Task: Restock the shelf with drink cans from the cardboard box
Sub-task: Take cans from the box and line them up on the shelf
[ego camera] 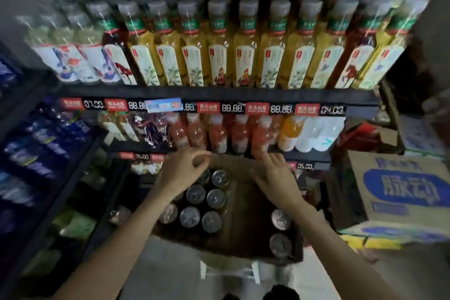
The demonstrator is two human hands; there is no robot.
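Observation:
An open cardboard box (239, 231) sits low in front of the shelves, on a white stool. Several dark drink cans (194, 204) with silver tops stand upright in its left half, and two more cans (280, 231) stand at its right wall. My left hand (181, 172) hovers over the far left cans, fingers curled with nothing in them. Over the box's far right side my right hand (275, 176) is spread, palm down, holding nothing. The shelf (219, 94) above carries rows of tea bottles; the shelf (304, 153) below it holds red and orange juice bottles.
A blue-and-white printed carton (399, 192) stands at the right on other stacked goods. A side rack (48, 143) with blue bottles runs down the left. Price tags (219, 107) line the shelf edges. The white stool (229, 271) stands on pale floor.

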